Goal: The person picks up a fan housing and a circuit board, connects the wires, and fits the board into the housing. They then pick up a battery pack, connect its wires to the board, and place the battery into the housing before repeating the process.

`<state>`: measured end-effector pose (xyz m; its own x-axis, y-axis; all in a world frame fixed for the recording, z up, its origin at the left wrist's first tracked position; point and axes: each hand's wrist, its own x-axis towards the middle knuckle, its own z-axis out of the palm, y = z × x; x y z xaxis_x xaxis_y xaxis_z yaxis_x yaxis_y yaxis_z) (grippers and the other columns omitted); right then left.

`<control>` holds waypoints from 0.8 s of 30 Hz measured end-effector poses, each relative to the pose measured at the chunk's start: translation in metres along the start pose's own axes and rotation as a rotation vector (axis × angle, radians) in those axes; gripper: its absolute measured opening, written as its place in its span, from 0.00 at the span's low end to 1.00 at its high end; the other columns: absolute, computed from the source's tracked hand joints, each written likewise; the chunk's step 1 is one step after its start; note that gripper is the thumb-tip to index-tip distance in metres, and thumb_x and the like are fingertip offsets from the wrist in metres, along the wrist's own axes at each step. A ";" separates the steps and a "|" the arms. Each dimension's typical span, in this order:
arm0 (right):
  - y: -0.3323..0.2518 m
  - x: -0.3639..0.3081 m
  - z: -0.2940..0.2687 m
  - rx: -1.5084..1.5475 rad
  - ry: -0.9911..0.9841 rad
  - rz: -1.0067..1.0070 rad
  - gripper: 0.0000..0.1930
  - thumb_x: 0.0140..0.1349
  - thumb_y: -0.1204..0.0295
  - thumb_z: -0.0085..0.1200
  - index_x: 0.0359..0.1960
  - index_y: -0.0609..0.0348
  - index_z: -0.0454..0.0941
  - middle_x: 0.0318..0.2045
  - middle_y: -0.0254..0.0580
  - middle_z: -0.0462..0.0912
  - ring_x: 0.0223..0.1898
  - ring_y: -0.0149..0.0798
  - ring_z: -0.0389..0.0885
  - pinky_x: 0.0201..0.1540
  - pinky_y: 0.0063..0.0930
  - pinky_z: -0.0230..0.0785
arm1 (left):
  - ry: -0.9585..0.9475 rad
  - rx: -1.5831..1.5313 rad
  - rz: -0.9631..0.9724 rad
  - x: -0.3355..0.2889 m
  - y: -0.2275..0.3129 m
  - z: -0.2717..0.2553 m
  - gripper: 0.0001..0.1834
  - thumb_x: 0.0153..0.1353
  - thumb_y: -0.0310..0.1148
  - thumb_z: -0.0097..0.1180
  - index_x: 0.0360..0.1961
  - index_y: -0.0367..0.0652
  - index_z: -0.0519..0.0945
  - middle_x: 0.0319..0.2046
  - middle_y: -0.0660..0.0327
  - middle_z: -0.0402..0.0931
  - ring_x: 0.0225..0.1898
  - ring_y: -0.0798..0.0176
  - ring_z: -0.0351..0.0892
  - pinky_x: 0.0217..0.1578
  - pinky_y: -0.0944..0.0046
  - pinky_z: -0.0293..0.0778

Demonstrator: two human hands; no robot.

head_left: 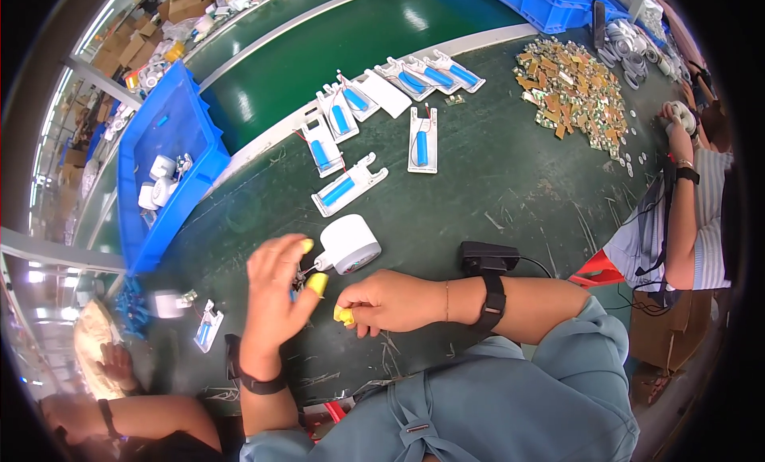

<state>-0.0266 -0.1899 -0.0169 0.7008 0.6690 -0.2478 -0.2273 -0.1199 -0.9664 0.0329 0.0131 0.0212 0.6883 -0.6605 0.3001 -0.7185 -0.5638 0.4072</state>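
My left hand [275,290] is open over the table, thumb and forefinger apart, with yellow covers on their tips. Thin wires and a bit of blue show between its fingers, mostly hidden by the hand. Just right of it a white round-headed device [349,243] with a short neck lies on its side. My right hand [390,302] is closed, its yellow-covered fingertips pressed together below the device; whatever they hold, if anything, cannot be made out. Farther off lie several white plastic casings with blue cylindrical batteries [423,139] and wires, the nearest being a tilted casing [351,184].
A blue bin [171,163] with white parts stands left. Small circuit boards [570,91] are heaped at the far right, near grey rings [629,51]. A black pedal-like box [488,256] with a cable sits by my right forearm. Co-workers' arms [681,191] flank both sides.
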 end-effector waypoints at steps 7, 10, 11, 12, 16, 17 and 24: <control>0.005 -0.001 0.005 0.025 0.028 -0.036 0.11 0.68 0.73 0.42 0.46 0.65 0.74 0.33 0.43 0.83 0.32 0.32 0.84 0.35 0.26 0.78 | 0.148 0.087 0.112 -0.004 -0.003 0.013 0.16 0.46 0.21 0.59 0.40 0.38 0.78 0.37 0.55 0.78 0.38 0.51 0.77 0.53 0.48 0.67; 0.002 -0.002 0.005 -0.039 0.044 -0.081 0.11 0.69 0.73 0.42 0.46 0.64 0.74 0.31 0.42 0.82 0.31 0.32 0.83 0.35 0.26 0.77 | 0.248 0.195 0.251 -0.009 -0.003 0.009 0.16 0.45 0.18 0.59 0.38 0.39 0.77 0.35 0.56 0.78 0.35 0.54 0.79 0.52 0.46 0.69; -0.004 -0.005 0.005 -0.085 0.042 -0.080 0.10 0.68 0.74 0.43 0.45 0.64 0.75 0.30 0.41 0.82 0.31 0.31 0.83 0.34 0.26 0.77 | 0.264 0.200 0.287 -0.010 -0.002 0.010 0.16 0.45 0.17 0.59 0.38 0.39 0.77 0.35 0.56 0.78 0.34 0.55 0.79 0.52 0.45 0.69; -0.008 -0.006 0.005 -0.130 0.039 -0.078 0.10 0.68 0.74 0.43 0.45 0.64 0.75 0.29 0.41 0.82 0.31 0.31 0.83 0.34 0.26 0.76 | 0.279 0.204 0.324 -0.011 -0.001 0.011 0.17 0.44 0.16 0.59 0.38 0.39 0.76 0.35 0.56 0.78 0.34 0.56 0.79 0.52 0.44 0.70; 0.001 -0.005 0.006 -0.075 0.058 -0.093 0.10 0.68 0.75 0.43 0.44 0.63 0.75 0.29 0.41 0.82 0.30 0.31 0.83 0.33 0.27 0.76 | 0.283 0.227 0.371 -0.008 0.003 0.013 0.18 0.44 0.15 0.58 0.40 0.40 0.76 0.34 0.57 0.77 0.34 0.55 0.79 0.51 0.45 0.70; 0.000 -0.005 0.006 -0.088 0.056 -0.106 0.10 0.67 0.75 0.43 0.44 0.63 0.75 0.29 0.41 0.82 0.30 0.32 0.83 0.33 0.27 0.76 | 0.276 0.225 0.375 -0.009 0.003 0.013 0.18 0.44 0.15 0.58 0.40 0.40 0.76 0.34 0.57 0.77 0.34 0.55 0.79 0.51 0.45 0.70; 0.000 -0.004 0.003 -0.149 0.035 -0.140 0.10 0.67 0.76 0.43 0.46 0.64 0.74 0.29 0.43 0.81 0.31 0.33 0.84 0.32 0.28 0.76 | 0.280 0.179 0.297 -0.008 0.000 0.017 0.22 0.42 0.17 0.63 0.42 0.43 0.76 0.33 0.61 0.76 0.35 0.55 0.78 0.47 0.50 0.72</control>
<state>-0.0318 -0.1905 -0.0159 0.7422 0.6611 -0.1099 -0.0249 -0.1366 -0.9903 0.0255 0.0103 0.0039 0.4325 -0.6605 0.6138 -0.8780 -0.4634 0.1200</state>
